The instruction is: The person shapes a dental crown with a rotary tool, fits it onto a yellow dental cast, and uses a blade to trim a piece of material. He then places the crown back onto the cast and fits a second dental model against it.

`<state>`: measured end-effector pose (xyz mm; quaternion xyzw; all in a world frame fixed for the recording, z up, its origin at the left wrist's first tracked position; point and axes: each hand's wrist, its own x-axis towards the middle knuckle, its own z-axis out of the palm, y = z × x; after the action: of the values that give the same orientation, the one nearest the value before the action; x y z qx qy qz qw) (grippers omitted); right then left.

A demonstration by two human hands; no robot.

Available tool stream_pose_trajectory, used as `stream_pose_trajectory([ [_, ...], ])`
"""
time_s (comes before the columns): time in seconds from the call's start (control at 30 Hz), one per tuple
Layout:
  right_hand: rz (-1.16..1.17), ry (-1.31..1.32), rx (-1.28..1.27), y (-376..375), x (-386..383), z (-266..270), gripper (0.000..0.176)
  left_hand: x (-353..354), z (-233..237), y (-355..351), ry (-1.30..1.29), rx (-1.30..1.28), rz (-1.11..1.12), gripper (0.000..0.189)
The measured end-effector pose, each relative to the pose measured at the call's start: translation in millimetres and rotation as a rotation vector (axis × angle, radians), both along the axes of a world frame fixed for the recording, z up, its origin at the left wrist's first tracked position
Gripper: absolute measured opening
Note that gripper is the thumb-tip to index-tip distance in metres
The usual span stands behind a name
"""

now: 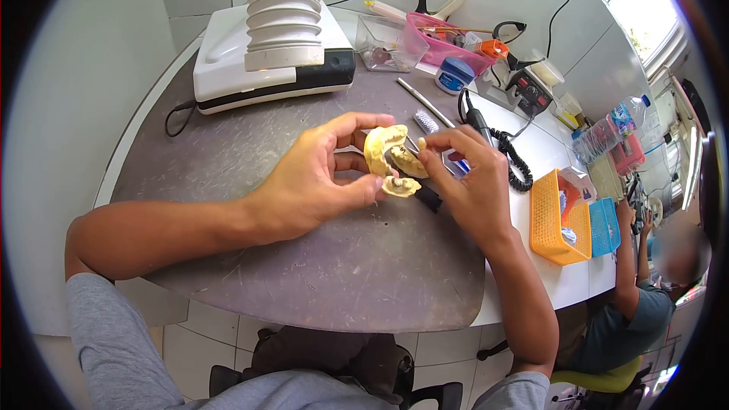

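Observation:
Above the grey worktop, my left hand (307, 175) holds a pale yellow dental model (376, 153) by its left side, thumb at the bottom and fingers behind it. The model is curved, with its opening towards the right. A second tooth-lined piece (408, 161) shows just behind it; whether the two touch is unclear. My right hand (474, 175) pinches a small cream-coloured piece (422, 144) between thumb and index finger, close to the model's right side. Thin tools lie partly hidden behind my right fingers.
A white machine (273, 68) with a ribbed hose (285, 7) stands at the back left. Behind are a pink basket (433, 49), a blue jar (454, 74) and a brush (425, 121). Yellow (543, 220) and blue baskets (604, 228) sit right, beside a seated person (623, 326).

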<state>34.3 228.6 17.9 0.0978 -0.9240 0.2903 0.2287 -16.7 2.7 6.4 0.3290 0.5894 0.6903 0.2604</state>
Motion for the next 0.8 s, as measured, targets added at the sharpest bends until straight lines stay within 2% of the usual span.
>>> stream_pose_trajectory([
  [0.07, -0.023, 0.086, -0.002, 1.1, 0.2, 1.0, 0.016, -3.4, -6.5, 0.6, -0.021, 0.046, 0.013, 0.060],
  [0.17, 0.012, -0.096, -0.454, 3.7, 2.1, 5.8, 0.016, -5.9, -8.3, 1.5, -0.132, 0.134, 0.011, 0.060],
  [0.37, 0.151, -0.279, -0.720, -4.7, 12.0, 15.6, 0.019, -5.7, -5.0, -0.2, -0.168, 0.119, 0.002, 0.058],
  [0.8, 0.188, -0.439, -0.716, -14.3, 19.8, 15.4, 0.023, -5.9, -4.9, 0.6, -0.168, 0.097, -0.004, 0.057],
])
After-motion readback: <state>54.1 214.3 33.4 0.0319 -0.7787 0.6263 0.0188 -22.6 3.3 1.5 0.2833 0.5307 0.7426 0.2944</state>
